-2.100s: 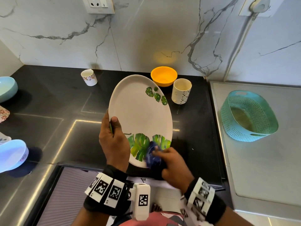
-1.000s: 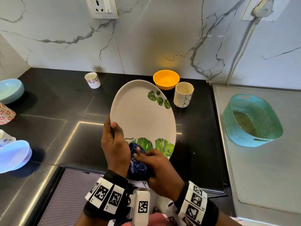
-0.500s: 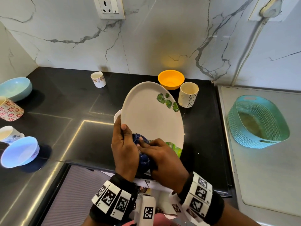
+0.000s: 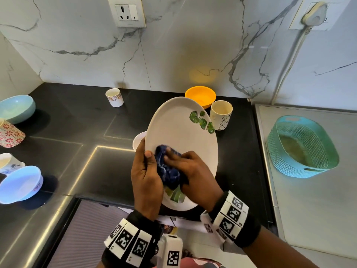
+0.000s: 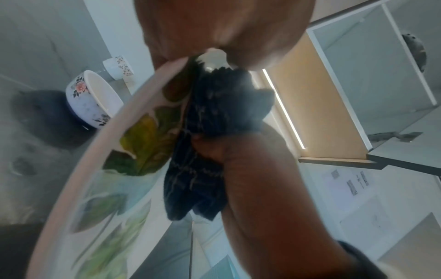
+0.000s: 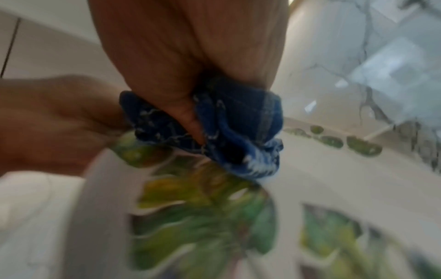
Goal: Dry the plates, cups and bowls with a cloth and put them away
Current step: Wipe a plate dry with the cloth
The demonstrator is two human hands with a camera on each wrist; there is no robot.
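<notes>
Left hand grips the leaf-print plate by its edge, tilted above the desk. Right hand presses a bunched blue cloth onto it, fingers apparently curled.

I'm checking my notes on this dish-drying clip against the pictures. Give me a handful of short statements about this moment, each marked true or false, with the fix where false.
1. The left hand holds the oval plate by its left edge. True.
2. The right hand presses a yellow sponge against the plate. False: it presses a dark blue cloth.
3. The plate lies flat on the counter. False: it is held up off the counter, tilted.
4. The orange bowl stands by the wall behind the plate. True.
5. The teal basket is full of cups. False: no cups show in it.
</notes>
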